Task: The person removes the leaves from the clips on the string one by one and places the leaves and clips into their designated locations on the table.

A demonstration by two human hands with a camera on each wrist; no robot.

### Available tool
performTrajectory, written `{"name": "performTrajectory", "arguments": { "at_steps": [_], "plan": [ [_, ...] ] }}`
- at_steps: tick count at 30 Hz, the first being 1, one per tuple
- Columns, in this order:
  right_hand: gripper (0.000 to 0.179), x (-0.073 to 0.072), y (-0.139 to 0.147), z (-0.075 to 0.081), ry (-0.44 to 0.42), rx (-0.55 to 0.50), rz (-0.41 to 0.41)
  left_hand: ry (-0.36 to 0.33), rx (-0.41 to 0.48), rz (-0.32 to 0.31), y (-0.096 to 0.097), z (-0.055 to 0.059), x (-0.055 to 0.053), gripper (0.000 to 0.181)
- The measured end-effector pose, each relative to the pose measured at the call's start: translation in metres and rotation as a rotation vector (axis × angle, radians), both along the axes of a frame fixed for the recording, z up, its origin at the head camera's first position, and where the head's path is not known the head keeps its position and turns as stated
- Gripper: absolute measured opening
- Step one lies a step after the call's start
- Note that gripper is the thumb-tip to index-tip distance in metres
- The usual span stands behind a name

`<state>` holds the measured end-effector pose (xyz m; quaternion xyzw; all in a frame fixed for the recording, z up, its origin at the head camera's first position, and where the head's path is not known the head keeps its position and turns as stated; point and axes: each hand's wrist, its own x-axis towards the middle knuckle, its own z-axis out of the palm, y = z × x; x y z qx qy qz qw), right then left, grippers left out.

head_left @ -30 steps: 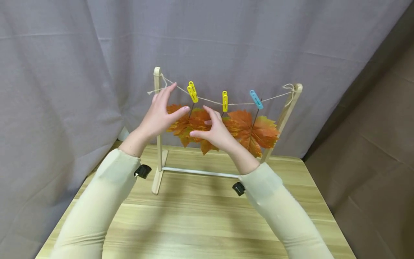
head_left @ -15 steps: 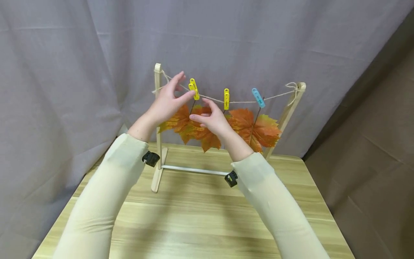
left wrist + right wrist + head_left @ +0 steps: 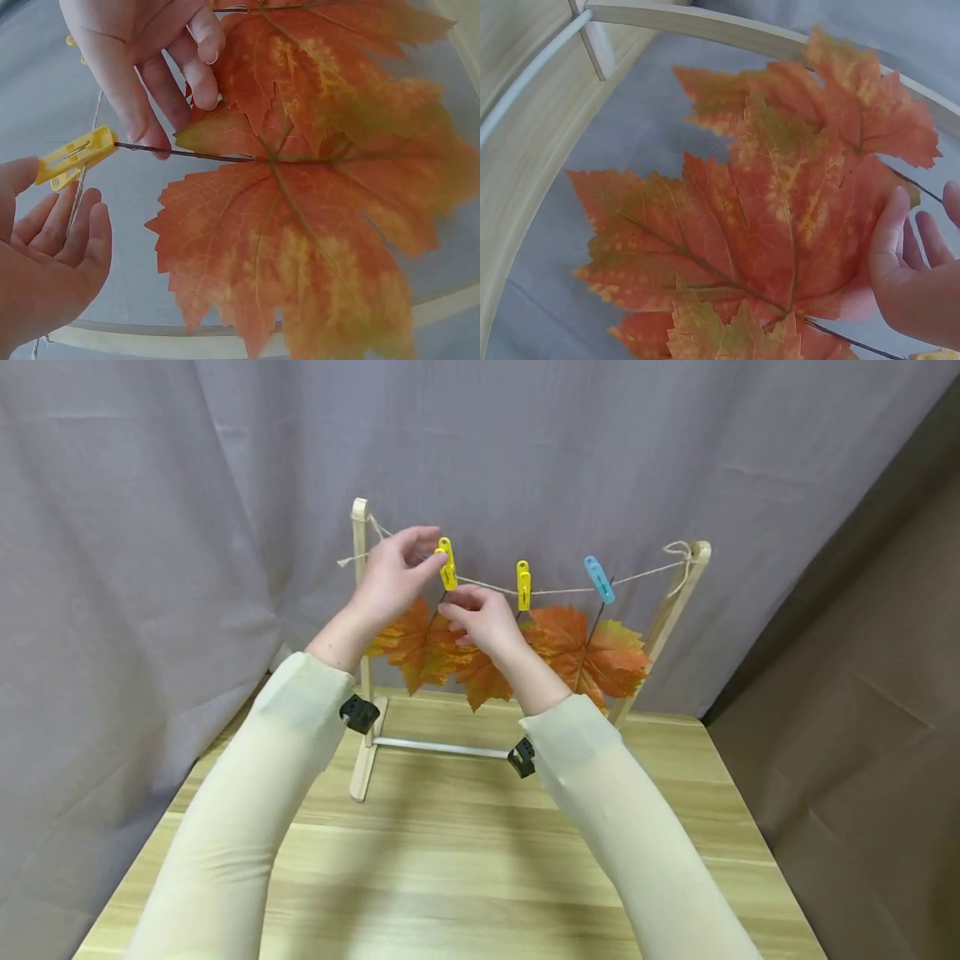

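Observation:
Left of the string's middle, a yellow clothespin [image 3: 447, 564] grips the dark stem of an orange artificial maple leaf [image 3: 255, 225]. My left hand [image 3: 393, 572] holds this clothespin by its handle end, thumb on one side and fingers behind, as the left wrist view shows. Just below the clip, my right hand [image 3: 483, 618] has thumb and index fingertips closed in on the leaf's stem [image 3: 187, 155]. Another yellow clothespin [image 3: 523, 585] and a blue clothespin [image 3: 599, 579] hang farther right, with more maple leaves [image 3: 588, 652] below them.
The string [image 3: 558, 591] is tied between two wooden posts [image 3: 360, 539] of a stand. A white rod [image 3: 442, 747] joins the posts low down, over the wood-grain table [image 3: 420, 877]. Grey curtain [image 3: 525, 452] hangs behind.
Both hands have moved in to the left yellow clothespin. The left thumb and fingers have come together on its handles, and the right fingertips have risen and closed in on the stem.

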<state>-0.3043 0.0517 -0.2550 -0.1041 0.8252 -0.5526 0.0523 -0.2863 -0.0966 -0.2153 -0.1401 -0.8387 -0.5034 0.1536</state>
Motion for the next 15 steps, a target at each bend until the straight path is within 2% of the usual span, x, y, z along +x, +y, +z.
{"name": "performTrajectory", "arguments": {
  "at_steps": [6,15],
  "plan": [
    [0.027,0.0008,-0.0055,0.0013,0.029,0.043,-0.006,0.007,-0.01,0.006,0.0013,0.0011,0.0005,0.037],
    [0.024,0.0072,-0.0003,0.0007,0.101,0.05,0.031,0.009,0.025,-0.008,0.0025,0.0001,0.0026,0.031]
  ]
}}
